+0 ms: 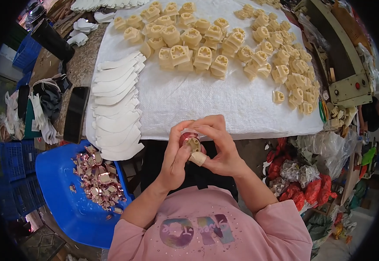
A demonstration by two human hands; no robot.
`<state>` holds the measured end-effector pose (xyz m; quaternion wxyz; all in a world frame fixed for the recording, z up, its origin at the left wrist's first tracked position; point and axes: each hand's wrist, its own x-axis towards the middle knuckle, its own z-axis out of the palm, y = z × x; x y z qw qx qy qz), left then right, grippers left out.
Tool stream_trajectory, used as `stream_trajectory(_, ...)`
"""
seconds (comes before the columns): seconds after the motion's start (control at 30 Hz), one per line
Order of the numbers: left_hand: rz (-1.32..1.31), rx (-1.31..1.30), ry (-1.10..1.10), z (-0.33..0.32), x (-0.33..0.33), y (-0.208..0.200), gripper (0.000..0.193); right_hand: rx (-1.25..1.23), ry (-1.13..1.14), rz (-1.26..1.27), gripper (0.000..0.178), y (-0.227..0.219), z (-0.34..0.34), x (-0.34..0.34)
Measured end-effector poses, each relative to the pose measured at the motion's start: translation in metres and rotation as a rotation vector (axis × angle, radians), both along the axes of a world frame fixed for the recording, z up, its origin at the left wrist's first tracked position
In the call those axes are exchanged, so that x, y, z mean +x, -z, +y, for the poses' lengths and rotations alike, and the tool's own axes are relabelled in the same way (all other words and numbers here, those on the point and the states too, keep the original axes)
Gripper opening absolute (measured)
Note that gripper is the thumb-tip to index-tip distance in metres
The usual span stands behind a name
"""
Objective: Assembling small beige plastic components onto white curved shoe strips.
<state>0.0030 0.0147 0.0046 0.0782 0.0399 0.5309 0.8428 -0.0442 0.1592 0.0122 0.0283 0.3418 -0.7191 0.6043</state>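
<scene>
Both my hands meet in front of my body, just off the table's near edge. Between them is a small hollow-topped block (193,143), cream inside with a shiny dark-pink outer side; it looks like a shoe heel. My left hand (173,162) wraps its left side, thumb pressed against the face. Around the far and right sides curl the fingers of my right hand (225,150). A pale wrap (197,158) seems to cover the right thumb's tip. Fingers hide much of the block. Many similar cream blocks (202,58) stand across the far part of the table.
White cloth (180,104) covers the table. Curved white sheets (116,111) overlap along its left side, beside a black phone (76,114). At lower left, a blue basin (63,204) contains shiny pink pieces (100,180). Red plastic bags (313,189) lie at right below a metal machine (350,89).
</scene>
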Motion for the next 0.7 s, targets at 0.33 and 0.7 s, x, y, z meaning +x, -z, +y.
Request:
stream_trajectory(0.33, 0.041, 0.087, 0.039, 0.008, 0.004, -0.003, 0.069, -0.211, -0.265, -0.81, 0.019, -0.01, -0.001, -0.006)
stream_trajectory(0.7, 0.148, -0.314, -0.312, 0.022, 0.007, 0.003, 0.045, -0.191, -0.11, -0.415, 0.025, 0.027, -0.014, 0.018)
